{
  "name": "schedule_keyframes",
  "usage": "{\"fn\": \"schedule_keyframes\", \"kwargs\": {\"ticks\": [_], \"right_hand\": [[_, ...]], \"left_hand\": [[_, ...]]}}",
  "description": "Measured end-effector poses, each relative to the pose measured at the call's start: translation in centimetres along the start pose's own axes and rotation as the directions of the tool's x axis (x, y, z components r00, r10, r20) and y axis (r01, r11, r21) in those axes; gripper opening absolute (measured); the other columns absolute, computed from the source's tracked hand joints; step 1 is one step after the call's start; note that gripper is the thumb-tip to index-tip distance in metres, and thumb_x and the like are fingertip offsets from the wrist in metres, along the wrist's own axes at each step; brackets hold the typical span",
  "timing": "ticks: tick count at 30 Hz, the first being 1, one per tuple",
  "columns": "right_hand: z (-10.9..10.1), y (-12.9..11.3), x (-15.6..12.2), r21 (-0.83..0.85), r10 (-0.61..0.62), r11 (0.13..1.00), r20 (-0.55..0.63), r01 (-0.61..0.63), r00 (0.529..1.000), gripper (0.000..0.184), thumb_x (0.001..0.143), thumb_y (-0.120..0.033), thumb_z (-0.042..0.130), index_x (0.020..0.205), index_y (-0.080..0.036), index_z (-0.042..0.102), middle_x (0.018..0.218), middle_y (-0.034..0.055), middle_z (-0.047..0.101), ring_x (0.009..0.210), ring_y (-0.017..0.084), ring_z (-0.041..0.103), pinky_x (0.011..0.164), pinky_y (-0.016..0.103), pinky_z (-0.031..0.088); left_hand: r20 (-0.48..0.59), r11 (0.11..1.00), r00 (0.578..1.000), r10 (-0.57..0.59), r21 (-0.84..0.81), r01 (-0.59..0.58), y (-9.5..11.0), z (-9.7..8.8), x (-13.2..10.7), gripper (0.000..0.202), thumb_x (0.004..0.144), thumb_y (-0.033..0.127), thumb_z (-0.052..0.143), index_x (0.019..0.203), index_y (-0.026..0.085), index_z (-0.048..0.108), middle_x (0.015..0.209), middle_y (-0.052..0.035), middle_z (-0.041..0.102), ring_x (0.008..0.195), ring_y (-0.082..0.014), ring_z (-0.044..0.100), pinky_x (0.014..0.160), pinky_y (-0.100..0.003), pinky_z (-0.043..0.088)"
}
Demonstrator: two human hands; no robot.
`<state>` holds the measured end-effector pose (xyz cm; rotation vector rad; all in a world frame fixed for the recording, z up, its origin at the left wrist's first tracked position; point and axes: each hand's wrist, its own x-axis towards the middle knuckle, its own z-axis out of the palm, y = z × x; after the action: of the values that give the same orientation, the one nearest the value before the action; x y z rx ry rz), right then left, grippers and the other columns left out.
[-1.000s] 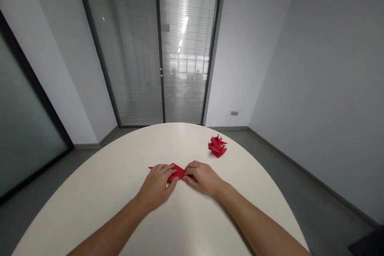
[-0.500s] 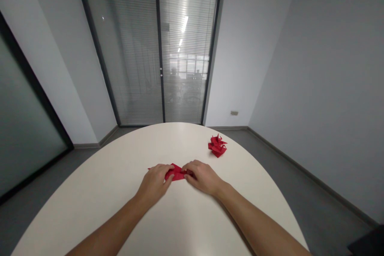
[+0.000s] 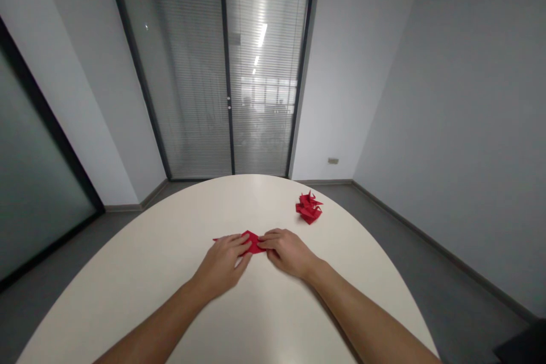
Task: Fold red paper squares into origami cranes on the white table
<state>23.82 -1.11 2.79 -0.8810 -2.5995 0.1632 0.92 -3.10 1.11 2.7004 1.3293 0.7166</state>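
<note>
A piece of folded red paper [image 3: 256, 243] lies on the white table between my two hands, with a thin point poking out at its left end. My left hand [image 3: 224, 261] covers its left part, fingers laid over the paper and thumb at the near edge. At the right end, the bent fingers of my right hand [image 3: 288, 251] press on the paper and hide that tip. Farther back to the right stands a small cluster of red folded-paper pieces with pointed tips, resembling origami cranes [image 3: 309, 207], apart from both hands.
The round white table [image 3: 256, 318] has its curved far edge just beyond the cluster. Behind it are a glass partition with blinds [image 3: 191, 85] and grey walls. A dark object [image 3: 522, 344] shows at the lower right corner.
My left fingers have slid slightly right and flattened over the paper, thumb moving right too. My right fingers have shifted a little over the right end. The cluster has stayed put.
</note>
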Motion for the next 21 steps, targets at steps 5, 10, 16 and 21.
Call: {"fn": "schedule_keyframes", "kwargs": {"ticks": [5,10,16,21], "right_hand": [[-0.3,-0.6,-0.1,0.049,-0.011,0.999,0.043,0.009,0.999,0.044,0.094,-0.018,0.049,0.136,-0.016,0.058,0.139,0.0142,0.060,0.129,0.027,0.055,0.112,0.047,0.039],[-0.5,-1.2,-0.6,0.090,0.096,0.988,0.249,-0.122,0.964,0.072,0.096,-0.043,0.049,0.157,-0.012,0.026,0.160,0.0192,0.027,0.149,0.033,0.024,0.120,0.056,0.020],[-0.7,-1.6,-0.5,0.093,0.152,0.976,0.350,-0.195,0.925,0.081,0.097,-0.053,0.043,0.159,-0.012,0.010,0.164,0.0172,0.012,0.152,0.031,0.010,0.123,0.053,0.008],[-0.9,-1.8,-0.4,0.084,0.176,0.971,0.375,-0.223,0.910,0.086,0.097,-0.061,0.039,0.159,-0.010,0.009,0.164,0.0177,0.009,0.153,0.030,0.006,0.124,0.052,0.004]], "left_hand": [[0.082,1.000,0.996,0.026,0.008,-0.027,-0.3,0.5,-0.5,0.049,0.095,0.032,0.052,0.142,0.020,0.052,0.150,-0.0110,0.050,0.140,-0.0290,0.045,0.116,-0.053,0.036],[0.102,0.998,0.993,0.061,0.002,-0.062,-0.7,1.0,-0.5,0.054,0.097,0.029,0.049,0.149,0.020,0.042,0.156,-0.0110,0.041,0.145,-0.0280,0.036,0.119,-0.055,0.031],[0.143,0.990,0.980,0.140,-0.051,-0.134,-1.0,1.3,-0.5,0.056,0.101,0.034,0.044,0.153,0.019,0.035,0.158,-0.0119,0.037,0.146,-0.0255,0.035,0.120,-0.049,0.032],[0.191,0.999,0.982,0.009,0.037,-0.016,-0.8,1.4,-0.2,0.058,0.102,0.041,0.038,0.153,0.012,0.035,0.159,-0.0154,0.033,0.148,-0.0274,0.030,0.119,-0.051,0.031]]}}
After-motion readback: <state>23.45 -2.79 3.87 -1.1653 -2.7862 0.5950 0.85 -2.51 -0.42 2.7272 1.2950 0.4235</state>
